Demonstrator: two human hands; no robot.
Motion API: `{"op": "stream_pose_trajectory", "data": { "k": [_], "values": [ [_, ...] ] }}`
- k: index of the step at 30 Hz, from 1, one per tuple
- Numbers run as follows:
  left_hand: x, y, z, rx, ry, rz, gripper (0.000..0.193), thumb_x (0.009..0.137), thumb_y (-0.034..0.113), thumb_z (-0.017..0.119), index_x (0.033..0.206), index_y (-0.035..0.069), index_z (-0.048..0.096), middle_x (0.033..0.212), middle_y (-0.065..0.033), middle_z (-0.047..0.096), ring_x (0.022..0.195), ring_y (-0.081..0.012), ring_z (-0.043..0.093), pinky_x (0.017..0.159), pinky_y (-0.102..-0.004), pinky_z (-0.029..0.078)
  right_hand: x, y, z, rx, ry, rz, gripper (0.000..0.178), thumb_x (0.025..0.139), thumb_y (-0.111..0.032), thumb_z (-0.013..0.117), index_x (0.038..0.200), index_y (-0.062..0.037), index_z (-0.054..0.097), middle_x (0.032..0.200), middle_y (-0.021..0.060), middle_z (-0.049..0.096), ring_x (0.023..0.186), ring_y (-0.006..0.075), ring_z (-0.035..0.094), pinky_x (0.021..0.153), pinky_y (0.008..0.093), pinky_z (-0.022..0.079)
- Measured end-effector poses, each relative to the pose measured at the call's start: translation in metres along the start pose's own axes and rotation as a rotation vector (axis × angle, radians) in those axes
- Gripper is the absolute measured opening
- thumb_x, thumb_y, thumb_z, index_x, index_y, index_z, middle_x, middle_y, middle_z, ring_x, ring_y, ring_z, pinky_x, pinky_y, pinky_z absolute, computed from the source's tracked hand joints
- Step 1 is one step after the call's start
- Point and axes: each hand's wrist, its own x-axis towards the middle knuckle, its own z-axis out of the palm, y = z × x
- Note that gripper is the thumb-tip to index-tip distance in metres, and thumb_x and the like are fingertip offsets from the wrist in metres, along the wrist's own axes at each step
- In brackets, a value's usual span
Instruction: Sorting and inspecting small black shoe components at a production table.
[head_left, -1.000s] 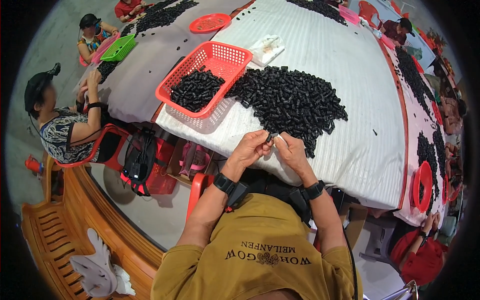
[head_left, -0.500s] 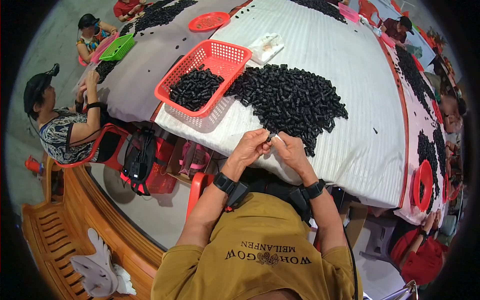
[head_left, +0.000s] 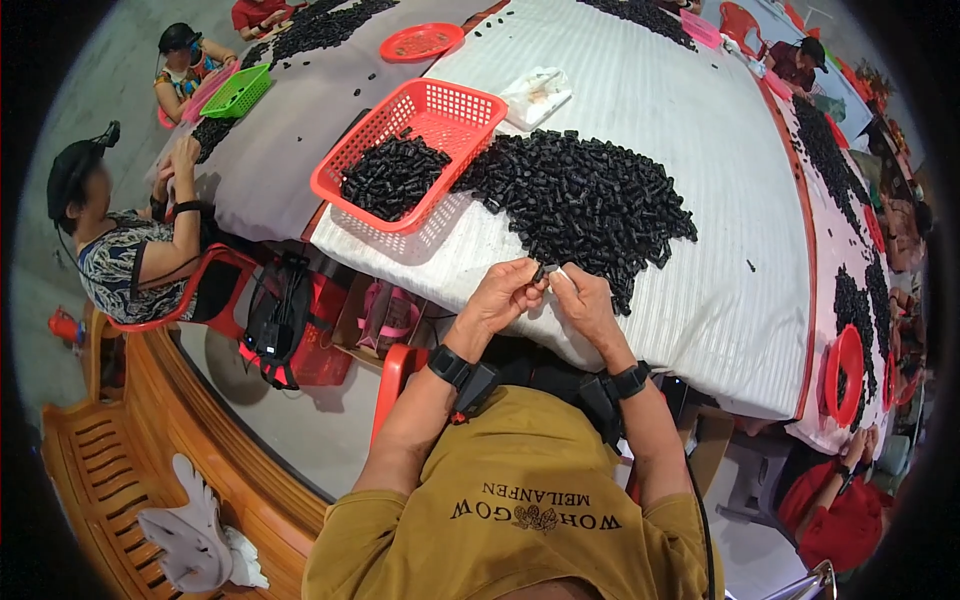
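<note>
At the table's near edge, both my hands meet in front of a heap of short black cylindrical pieces (head_left: 590, 200). My left hand (head_left: 503, 297) is closed, pinching one small black piece (head_left: 541, 272) between thumb and fingers. Against it, my right hand (head_left: 588, 303) is also closed, its thumb and forefinger pressed together. A small whitish bit (head_left: 557, 271) shows at the right fingertips; what it is cannot be made out. To the left of the heap stands a red plastic basket (head_left: 462, 105), part filled with similar black pieces.
A crumpled white tissue or bag (head_left: 537, 97) lies behind the heap on the white tablecloth (head_left: 730, 200). Farther back are a red tray (head_left: 421, 42) and a green basket (head_left: 240, 92). Another person (head_left: 130, 230) sits at the left; several more work around the tables. A wooden bench (head_left: 110, 490) stands lower left.
My hands stay in almost the same place, with slight finger movement around the small black piece. The whole view has shifted a little.
</note>
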Motion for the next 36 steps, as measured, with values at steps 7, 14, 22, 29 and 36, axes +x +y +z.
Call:
{"op": "stream_pose_trajectory", "data": {
  "k": [7,14,22,29,36],
  "values": [
    [-0.0015,0.0007,0.0051,0.021,0.016,0.001,0.022,0.090,0.022,0.054,0.087,0.001,0.057,0.073,-0.0047,0.054,0.058,-0.0099,0.045,0.053,-0.0219,0.039,0.0002,0.0000,-0.0012,-0.062,-0.010,-0.014,0.026,0.087,-0.026,0.053,0.077,-0.0016,0.058,0.058,0.0158,0.053,0.049,0.0219,0.053,0.049,0.0306,0.041],
    [-0.0015,0.0013,0.0053,0.030,0.010,-0.011,0.021,0.091,0.022,0.053,0.084,0.002,0.055,0.072,-0.0038,0.054,0.058,-0.0098,0.045,0.053,-0.0216,0.039,0.0000,-0.0022,-0.0013,-0.062,-0.011,-0.018,0.026,0.087,-0.025,0.053,0.076,-0.0021,0.058,0.059,0.0170,0.054,0.050,0.0259,0.056,0.048,0.0319,0.041],
    [0.0017,0.0010,0.0065,0.050,0.019,-0.008,0.019,0.091,0.020,0.053,0.084,0.002,0.054,0.072,-0.0040,0.054,0.058,-0.0097,0.046,0.052,-0.0213,0.040,0.0007,0.0011,0.0038,-0.009,0.006,-0.081,0.026,0.087,-0.025,0.054,0.077,-0.0017,0.058,0.062,0.0158,0.058,0.055,0.0261,0.060,0.050,0.0302,0.044],
    [-0.0009,0.0037,0.0048,-0.010,0.008,-0.022,0.016,0.090,0.017,0.053,0.086,0.001,0.054,0.075,-0.0055,0.054,0.061,-0.0107,0.048,0.053,-0.0226,0.041,0.0006,0.0023,0.0005,-0.062,0.019,-0.048,0.023,0.087,-0.022,0.054,0.076,-0.0010,0.056,0.058,0.0157,0.054,0.049,0.0233,0.056,0.047,0.0314,0.041],
    [-0.0006,0.0012,-0.0015,-0.028,-0.032,-0.020,0.016,0.090,0.017,0.053,0.087,0.002,0.055,0.075,-0.0057,0.055,0.061,-0.0106,0.049,0.053,-0.0223,0.041,0.0001,-0.0021,0.0023,-0.056,0.027,-0.047,0.024,0.086,-0.022,0.054,0.074,-0.0011,0.055,0.057,0.0160,0.052,0.047,0.0242,0.053,0.045,0.0319,0.039]
  ]
}}
